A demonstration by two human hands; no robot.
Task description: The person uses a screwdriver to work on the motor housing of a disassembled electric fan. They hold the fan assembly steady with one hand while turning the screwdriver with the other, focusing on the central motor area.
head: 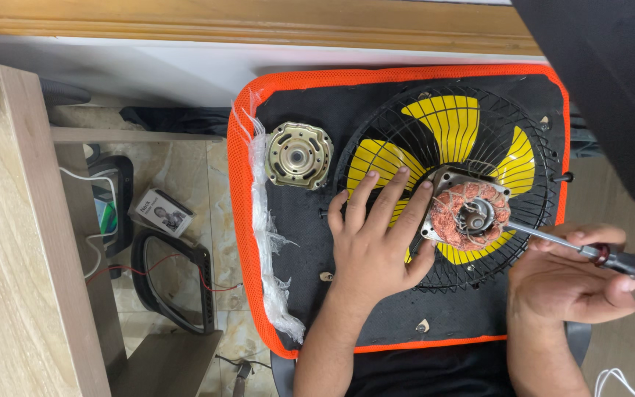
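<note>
On the fan grille (406, 242) — left hand (376, 239) flat, open; right hand (571, 276) gripping a screwdriver (589, 250) at the motor (470, 215).

The left hand (376, 239) lies flat with the palm down, its fingers spread and stretched forward, the thumb pointing to the right. Its forearm comes up from the bottom edge. The right hand (571, 276) is closed in a grip, the thumb on top, with its wrist bent inward.
</note>
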